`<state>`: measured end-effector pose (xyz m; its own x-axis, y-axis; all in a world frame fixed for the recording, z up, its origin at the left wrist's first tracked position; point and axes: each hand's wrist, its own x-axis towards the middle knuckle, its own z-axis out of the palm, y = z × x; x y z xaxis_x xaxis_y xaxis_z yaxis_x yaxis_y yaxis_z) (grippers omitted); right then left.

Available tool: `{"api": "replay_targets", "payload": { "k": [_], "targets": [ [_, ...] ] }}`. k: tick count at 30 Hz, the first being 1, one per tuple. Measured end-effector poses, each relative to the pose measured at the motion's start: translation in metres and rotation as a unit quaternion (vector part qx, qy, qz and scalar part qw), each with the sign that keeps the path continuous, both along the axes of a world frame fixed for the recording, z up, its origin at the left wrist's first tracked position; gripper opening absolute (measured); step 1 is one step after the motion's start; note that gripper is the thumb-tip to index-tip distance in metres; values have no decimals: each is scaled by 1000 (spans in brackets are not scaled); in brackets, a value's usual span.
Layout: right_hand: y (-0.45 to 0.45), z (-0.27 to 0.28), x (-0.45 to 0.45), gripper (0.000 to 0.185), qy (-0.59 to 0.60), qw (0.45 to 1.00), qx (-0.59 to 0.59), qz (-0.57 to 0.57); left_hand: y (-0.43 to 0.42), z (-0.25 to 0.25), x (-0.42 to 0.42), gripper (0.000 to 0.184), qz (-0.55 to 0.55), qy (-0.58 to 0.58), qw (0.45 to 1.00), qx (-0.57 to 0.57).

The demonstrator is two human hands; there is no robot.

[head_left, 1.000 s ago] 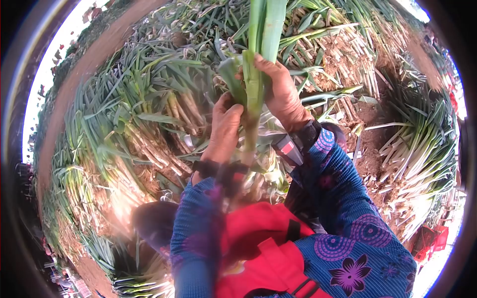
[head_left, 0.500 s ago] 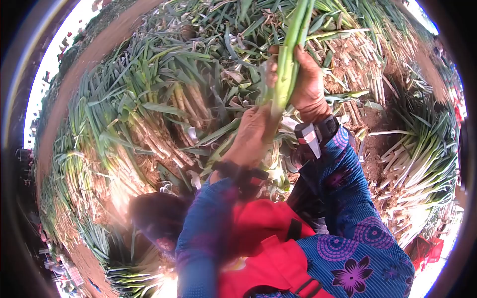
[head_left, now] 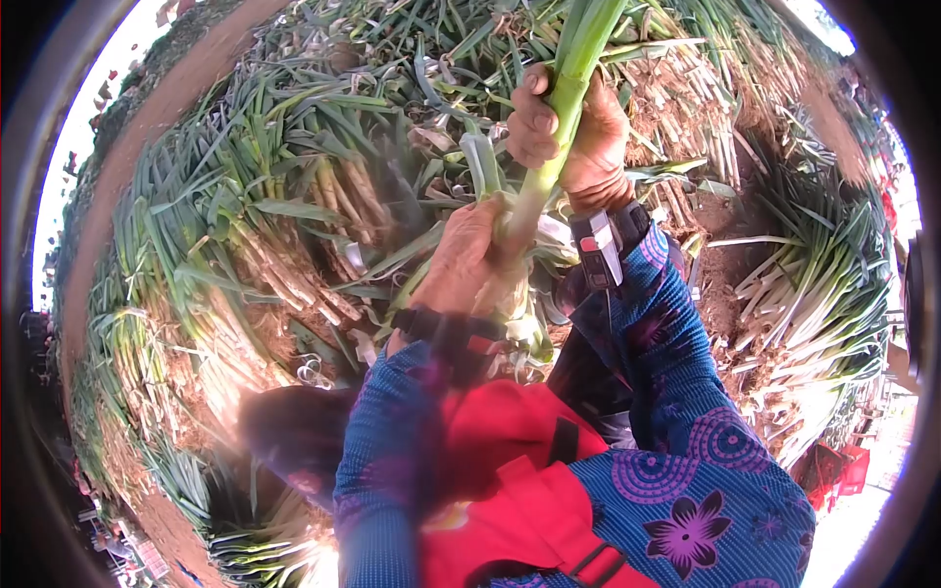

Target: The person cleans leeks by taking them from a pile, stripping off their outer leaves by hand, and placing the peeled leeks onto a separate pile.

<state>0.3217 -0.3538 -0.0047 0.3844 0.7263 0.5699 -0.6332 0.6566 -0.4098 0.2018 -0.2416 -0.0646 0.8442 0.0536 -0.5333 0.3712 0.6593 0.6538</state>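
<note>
A thick leek (head_left: 564,108) slants up through the middle of the view, its green leaves toward the top and its paler shank lower down. My right hand (head_left: 578,147) is wrapped round it at mid-length. Lower on the pale part, my left hand (head_left: 466,245) is closed, with a loose strip of leaf (head_left: 480,162) sticking up beside its fingers. How firmly the left fingers grip the strip or the shank is partly hidden. The root end is blurred below the left hand.
Bundles of leeks (head_left: 284,245) lie on the left, roots toward me. More leeks (head_left: 814,304) are piled on the right over brown soil (head_left: 720,265). Stripped leaves (head_left: 529,338) lie below my hands. A red crate (head_left: 833,475) stands at lower right.
Both hands have shifted slightly left in view with the leek. My left hand has moved away from the stalk's axis, and a leaf strip now stands out beside it.
</note>
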Motion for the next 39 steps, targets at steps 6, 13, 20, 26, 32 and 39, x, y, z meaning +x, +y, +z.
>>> {"api": "replay_targets", "payload": {
  "k": [6,13,20,26,32,39],
  "targets": [
    [-7,2,-3,53,-37,998,32,49,-2,-11,-6,30,16,2,994,-104],
    [-13,9,-6,55,-91,987,100,88,17,-68,7,27,36,17,980,-197],
    [-21,7,6,53,-127,984,113,51,49,-96,3,17,90,21,969,-230],
    [-63,17,37,48,-89,989,112,28,123,-135,-56,4,174,8,985,0],
    [-107,12,50,46,15,993,10,-119,237,-118,-160,10,385,204,878,197],
    [-73,2,44,56,76,991,-44,-106,175,-53,-59,22,123,31,909,397]
  ]
}}
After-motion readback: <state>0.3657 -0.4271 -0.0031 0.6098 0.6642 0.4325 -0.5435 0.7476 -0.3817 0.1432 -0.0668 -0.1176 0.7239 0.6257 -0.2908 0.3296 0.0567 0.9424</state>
